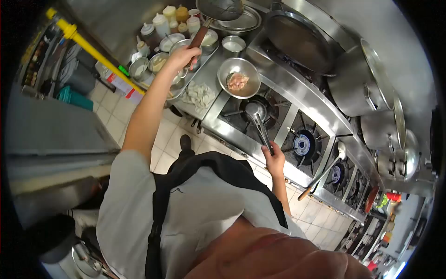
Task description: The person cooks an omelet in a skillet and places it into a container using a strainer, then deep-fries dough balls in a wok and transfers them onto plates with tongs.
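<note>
My left hand (pixel 182 59), at the end of an outstretched arm, is closed around the brown handle of a pan (pixel 220 8) raised over the counter at the top. My right hand (pixel 275 159) grips the dark handle of a ladle (pixel 260 125). Its round metal bowl hangs over the nearest burner (pixel 274 114), where I see no flame. Just beyond the ladle, a steel mixing bowl (pixel 239 65) sits at the stove's back edge with pieces of raw-looking pink meat (pixel 237 81) in it.
A crumpled cloth (pixel 199 95), several small metal containers (pixel 138 68) and squeeze bottles (pixel 161 24) crowd the left counter. Blue flame burns on the middle burner (pixel 303 144). Another long-handled ladle (pixel 323 176) lies across the stove. Big stockpots (pixel 355 88) stand behind. A yellow pole (pixel 93 49) slants at left.
</note>
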{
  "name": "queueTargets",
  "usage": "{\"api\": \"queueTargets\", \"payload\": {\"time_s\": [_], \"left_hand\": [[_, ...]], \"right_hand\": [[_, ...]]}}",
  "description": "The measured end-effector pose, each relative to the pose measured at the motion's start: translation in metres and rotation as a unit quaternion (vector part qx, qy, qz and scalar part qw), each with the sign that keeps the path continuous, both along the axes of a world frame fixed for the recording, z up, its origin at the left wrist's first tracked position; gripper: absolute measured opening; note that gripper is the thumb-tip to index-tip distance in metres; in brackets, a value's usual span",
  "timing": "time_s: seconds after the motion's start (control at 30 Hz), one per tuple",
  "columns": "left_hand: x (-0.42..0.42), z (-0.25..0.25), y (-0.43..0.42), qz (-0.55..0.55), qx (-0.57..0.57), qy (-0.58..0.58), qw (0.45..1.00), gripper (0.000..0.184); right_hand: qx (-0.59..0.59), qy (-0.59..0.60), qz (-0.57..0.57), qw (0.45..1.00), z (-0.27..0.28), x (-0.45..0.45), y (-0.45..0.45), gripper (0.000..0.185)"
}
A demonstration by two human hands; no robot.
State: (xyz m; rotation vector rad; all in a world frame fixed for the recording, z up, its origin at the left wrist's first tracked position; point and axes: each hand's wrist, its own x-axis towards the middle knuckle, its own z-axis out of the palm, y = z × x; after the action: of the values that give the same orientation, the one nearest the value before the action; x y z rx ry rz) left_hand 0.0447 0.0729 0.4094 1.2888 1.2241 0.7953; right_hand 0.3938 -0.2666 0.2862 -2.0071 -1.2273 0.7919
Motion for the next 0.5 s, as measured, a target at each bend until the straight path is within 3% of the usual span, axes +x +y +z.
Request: {"api": "queueTargets", "payload": {"time_s": [0.1,0.13,0.23,0.3,0.37,0.4,0.47,0.5], "left_hand": [[0.010,-0.025,0.084,-0.064,-0.007,-0.006,0.998,0.022],[0.014,-0.027,0.104,-0.071,-0.020,-0.008,0.997,0.023],[0.014,-0.044,0.172,-0.138,-0.116,-0.036,0.983,0.022],[0.010,-0.057,0.221,-0.179,-0.127,0.009,0.976,0.026],[0.005,-0.045,0.246,-0.227,-0.046,0.292,0.928,0.032],[0.007,-0.067,0.275,-0.248,0.060,0.335,0.907,0.037],[0.005,-0.063,0.291,-0.257,0.080,0.372,0.888,0.038],[0.006,-0.078,0.310,-0.263,0.165,0.450,0.837,0.041]], "right_hand": [[0.003,0.004,-0.100,0.995,-0.010,-0.017,-0.015,0.046],[0.078,0.005,-0.123,0.989,-0.019,-0.028,-0.019,0.038],[0.034,-0.006,-0.233,0.972,0.005,-0.077,-0.027,0.043],[0.041,-0.037,-0.262,0.964,0.006,-0.110,-0.028,0.041],[0.041,-0.036,-0.313,0.948,0.006,-0.144,-0.028,0.040],[0.043,-0.010,-0.332,0.942,0.003,-0.159,-0.027,0.039],[0.060,0.007,-0.363,0.930,-0.004,-0.185,-0.021,0.038],[0.060,0.015,-0.380,0.923,-0.003,-0.199,-0.017,0.038]]}}
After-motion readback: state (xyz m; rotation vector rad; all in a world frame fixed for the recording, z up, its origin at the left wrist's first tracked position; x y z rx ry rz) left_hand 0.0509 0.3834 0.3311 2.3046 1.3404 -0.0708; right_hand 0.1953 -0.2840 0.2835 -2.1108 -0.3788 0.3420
